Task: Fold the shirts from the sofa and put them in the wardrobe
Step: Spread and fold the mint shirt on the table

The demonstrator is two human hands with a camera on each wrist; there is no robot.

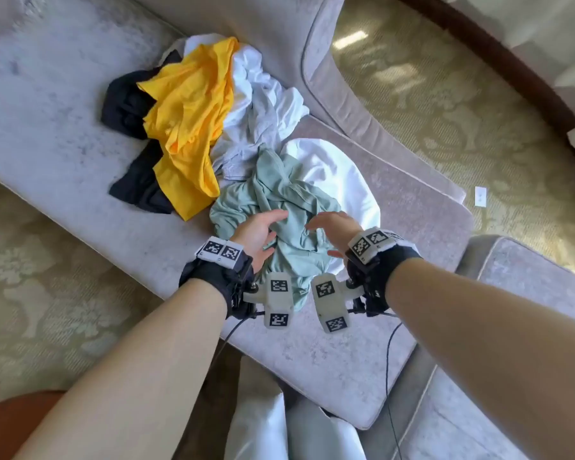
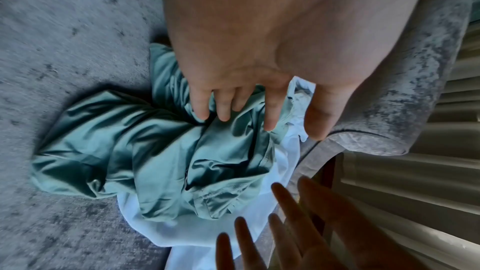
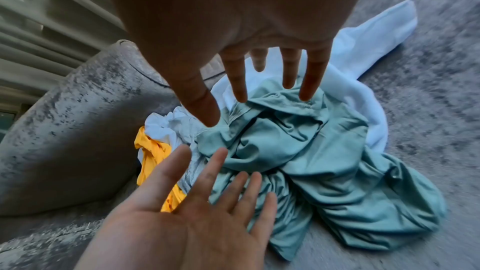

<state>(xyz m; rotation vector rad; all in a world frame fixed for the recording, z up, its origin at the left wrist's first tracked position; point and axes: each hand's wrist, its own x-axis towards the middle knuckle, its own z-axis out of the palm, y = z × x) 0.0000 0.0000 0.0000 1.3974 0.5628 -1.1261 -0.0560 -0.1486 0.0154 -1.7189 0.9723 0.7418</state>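
A crumpled pale green shirt (image 1: 279,194) lies on the grey sofa seat (image 1: 47,127), on top of a white shirt (image 1: 339,174). Behind them are a yellow shirt (image 1: 186,127), a black shirt (image 1: 127,104) and another white garment (image 1: 263,94), heaped together. My left hand (image 1: 263,230) and right hand (image 1: 332,230) hover over the near part of the green shirt, palms facing each other and fingers spread straight. In the left wrist view the left fingertips (image 2: 223,114) meet the green cloth (image 2: 142,161). The right hand (image 3: 246,38) holds nothing above the green shirt (image 3: 324,161).
The sofa's curved armrest (image 1: 329,94) rises just right of the pile. A patterned carpet (image 1: 445,111) lies beyond, with a second grey upholstered seat (image 1: 528,293) at the right. White cushions (image 1: 263,426) stand by the sofa's front edge. Bare seat stretches left of the shirts.
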